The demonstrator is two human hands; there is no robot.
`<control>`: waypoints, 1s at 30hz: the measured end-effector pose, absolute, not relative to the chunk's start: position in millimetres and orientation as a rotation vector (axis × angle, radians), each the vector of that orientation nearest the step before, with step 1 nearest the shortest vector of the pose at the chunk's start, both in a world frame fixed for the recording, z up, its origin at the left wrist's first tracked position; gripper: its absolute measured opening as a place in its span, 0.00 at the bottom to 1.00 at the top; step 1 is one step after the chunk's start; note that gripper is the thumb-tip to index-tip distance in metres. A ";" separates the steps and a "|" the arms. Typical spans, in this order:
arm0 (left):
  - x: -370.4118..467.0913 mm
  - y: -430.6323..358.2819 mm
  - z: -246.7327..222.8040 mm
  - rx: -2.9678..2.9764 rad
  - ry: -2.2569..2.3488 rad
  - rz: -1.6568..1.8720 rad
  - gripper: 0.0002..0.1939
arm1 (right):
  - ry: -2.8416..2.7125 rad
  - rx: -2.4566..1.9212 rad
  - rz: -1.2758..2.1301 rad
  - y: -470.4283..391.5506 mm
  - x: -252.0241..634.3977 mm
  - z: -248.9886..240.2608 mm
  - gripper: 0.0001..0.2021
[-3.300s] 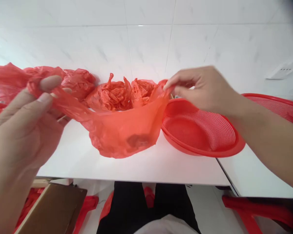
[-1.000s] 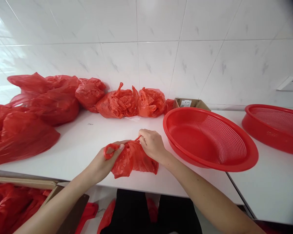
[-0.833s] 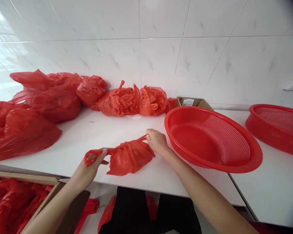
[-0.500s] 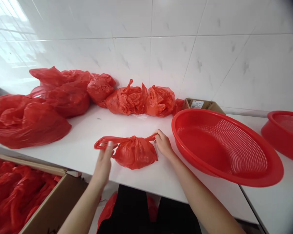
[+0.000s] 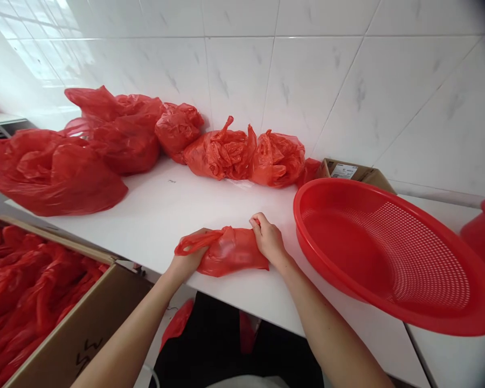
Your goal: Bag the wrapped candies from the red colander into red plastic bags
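Observation:
A small red plastic bag (image 5: 234, 252) with something inside lies at the front of the white table, between my hands. Its looped handle points left, over the back of my left hand (image 5: 189, 262). That hand grips the bag's left side, with its fingertips hidden behind the plastic. At the opposite end, my right hand (image 5: 269, 240) is closed with thumb and fingers around the bag's right handle, a bit of red showing above the fist. What the bag contains cannot be made out.
Several filled red bags (image 5: 222, 153) line the tiled wall, with a larger one (image 5: 56, 178) at left. A big red perforated basket (image 5: 347, 253) stands close to my right arm. A cardboard box (image 5: 92, 318) of red bags sits lower left; a small carton (image 5: 359, 173) lies behind the basket.
My left hand has moved from the stretched handle in to the bag's left side. The handles are no longer pulled apart, and the bag looks flatter and wider. The view has shifted slightly.

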State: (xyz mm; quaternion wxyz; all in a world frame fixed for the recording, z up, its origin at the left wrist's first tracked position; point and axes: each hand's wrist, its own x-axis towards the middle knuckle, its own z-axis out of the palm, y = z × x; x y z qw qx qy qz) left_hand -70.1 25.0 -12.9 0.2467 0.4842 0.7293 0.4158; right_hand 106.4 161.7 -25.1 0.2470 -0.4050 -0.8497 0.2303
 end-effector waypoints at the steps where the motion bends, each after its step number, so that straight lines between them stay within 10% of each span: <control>1: -71.3 25.6 -13.1 1.329 1.985 1.124 0.16 | -2.324 -1.122 0.596 164.4 107.2 -25.9 0.14; 30: -89.8 34.0 -33.8 1.890 1.983 0.976 0.25 | -2.375 -1.310 0.254 181.7 104.4 -43.5 0.12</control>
